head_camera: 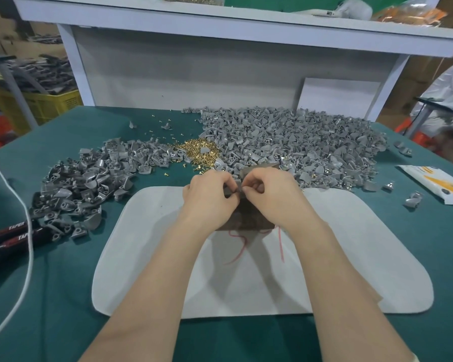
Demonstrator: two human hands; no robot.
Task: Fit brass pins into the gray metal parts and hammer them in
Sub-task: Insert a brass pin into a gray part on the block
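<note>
Curled left fingers (pixel 226 182) grip a gray part (pixel 229 192). The right thumb and forefinger pinch at its right edge; whether they hold a pin I cannot tell. The left hand (pixel 209 195) and right hand (pixel 270 193) meet over a brown block (pixel 246 218) on a white mat (pixel 147 231). Just beyond lie a brass pin heap (pixel 199 151) and gray part piles (pixel 298 142).

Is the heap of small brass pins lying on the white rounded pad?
No, the heap of small brass pins lies on the green table cover, beyond the far edge of the white rounded pad.
</note>
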